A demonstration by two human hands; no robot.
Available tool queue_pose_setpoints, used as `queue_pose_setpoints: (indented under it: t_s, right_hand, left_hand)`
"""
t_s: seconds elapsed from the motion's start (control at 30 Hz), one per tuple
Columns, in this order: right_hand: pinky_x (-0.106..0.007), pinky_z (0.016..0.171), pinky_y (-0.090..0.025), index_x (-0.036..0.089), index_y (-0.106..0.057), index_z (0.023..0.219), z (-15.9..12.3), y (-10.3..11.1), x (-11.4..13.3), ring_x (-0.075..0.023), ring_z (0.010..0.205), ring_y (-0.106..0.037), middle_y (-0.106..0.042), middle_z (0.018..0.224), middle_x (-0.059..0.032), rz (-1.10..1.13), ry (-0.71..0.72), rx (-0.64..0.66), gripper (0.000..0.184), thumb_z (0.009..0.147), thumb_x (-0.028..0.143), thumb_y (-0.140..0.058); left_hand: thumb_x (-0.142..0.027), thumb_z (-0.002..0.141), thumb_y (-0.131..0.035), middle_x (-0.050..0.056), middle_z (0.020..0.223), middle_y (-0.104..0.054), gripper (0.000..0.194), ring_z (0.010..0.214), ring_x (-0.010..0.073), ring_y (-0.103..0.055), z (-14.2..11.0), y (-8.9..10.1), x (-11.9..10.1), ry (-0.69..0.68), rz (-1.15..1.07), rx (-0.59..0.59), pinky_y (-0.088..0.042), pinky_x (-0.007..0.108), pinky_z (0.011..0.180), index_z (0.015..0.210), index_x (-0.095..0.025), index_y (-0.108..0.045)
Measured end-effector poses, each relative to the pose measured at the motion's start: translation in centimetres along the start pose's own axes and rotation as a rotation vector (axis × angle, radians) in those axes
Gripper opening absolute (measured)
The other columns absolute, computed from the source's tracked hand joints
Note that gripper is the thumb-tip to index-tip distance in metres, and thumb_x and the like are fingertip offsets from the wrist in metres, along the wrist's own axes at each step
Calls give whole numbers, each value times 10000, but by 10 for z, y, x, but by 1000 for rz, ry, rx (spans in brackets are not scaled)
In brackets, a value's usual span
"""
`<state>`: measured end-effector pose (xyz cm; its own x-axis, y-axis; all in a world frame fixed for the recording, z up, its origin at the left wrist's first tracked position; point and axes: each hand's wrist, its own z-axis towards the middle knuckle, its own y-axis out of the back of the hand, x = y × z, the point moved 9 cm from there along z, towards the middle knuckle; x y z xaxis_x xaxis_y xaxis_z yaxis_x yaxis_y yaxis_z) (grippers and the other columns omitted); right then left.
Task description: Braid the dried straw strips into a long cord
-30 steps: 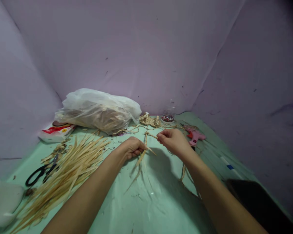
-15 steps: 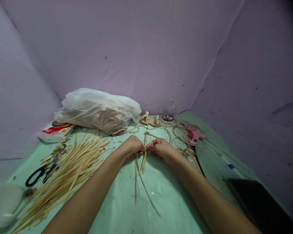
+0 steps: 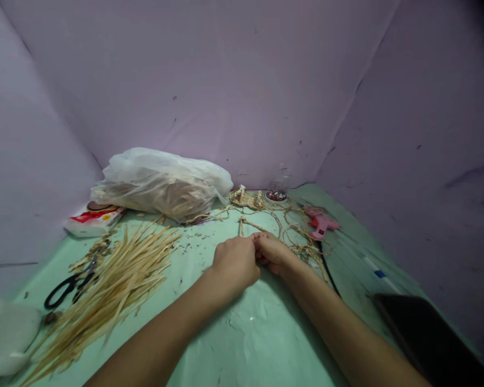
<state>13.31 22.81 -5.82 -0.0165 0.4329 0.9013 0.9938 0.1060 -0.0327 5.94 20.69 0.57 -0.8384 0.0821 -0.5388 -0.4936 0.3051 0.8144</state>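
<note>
My left hand (image 3: 236,260) is closed at the middle of the table, back of the hand up, over the lower end of a twisted straw cord (image 3: 241,228). My right hand (image 3: 273,251) touches it from the right, its thumb and fingers pinched together at the same cord. Above the hands the cord comes out and bends to the right behind my right fingers. The loose strands at its lower end are hidden by my hands.
Left lie dry straw strips (image 3: 125,285) and black-handled scissors (image 3: 64,287). A plastic bag (image 3: 165,185), a woven straw piece (image 3: 247,199) and a bead container (image 3: 276,194) stand behind. Tangled cord (image 3: 306,250), a pink glue gun (image 3: 321,221) and a dark flat object (image 3: 423,333) are right.
My left hand has moved right and turned over, now covering the cord's lower end. The loose strands that hung below the hands are out of sight. My right hand has shifted slightly right.
</note>
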Motion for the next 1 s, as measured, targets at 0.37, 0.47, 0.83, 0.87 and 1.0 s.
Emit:
queue_pose_setpoints:
  t_s: [0.37,0.47,0.83,0.87,1.0]
  right_hand:
    - [-161,321,-103,120,-513,558,-4,-6,2,-14,296,-245,-457,397,50,71,-42,109,21,569,109,-527]
    - [-152,330,-128,112,-521,558,-2,-9,2,-12,320,-280,-515,457,26,46,-21,174,20,578,112,-520]
    - [-212,518,-317,146,-643,709,-22,-8,47,-137,611,-545,-649,668,-63,-1093,456,-205,147,627,162,-522]
    - [-222,533,-321,152,-649,722,-27,-9,49,-153,639,-559,-655,690,-75,-1174,465,-244,163,630,161,-514]
    - [-250,554,-331,172,-664,747,-37,-6,53,-202,693,-584,-660,721,-108,-1335,398,-370,190,657,206,-500]
  left_hand:
    - [-152,662,-487,-1,393,-457,134,309,52,-340,33,-4,49,319,-668,192,-218,182,337,563,-89,-552]
    - [-94,661,-464,11,437,-490,133,336,34,-376,31,-31,45,335,-825,373,-239,150,339,564,-72,-552]
    - [-123,525,-506,-39,286,-315,153,266,66,-276,36,-20,60,369,-426,133,-177,206,316,411,-150,-410]
    - [-125,522,-507,-39,292,-318,148,270,66,-276,37,-20,58,351,-433,109,-172,207,318,415,-152,-408]
    - [-119,523,-508,-48,298,-285,158,280,57,-247,36,-20,54,322,-496,61,-137,206,324,423,-160,-391]
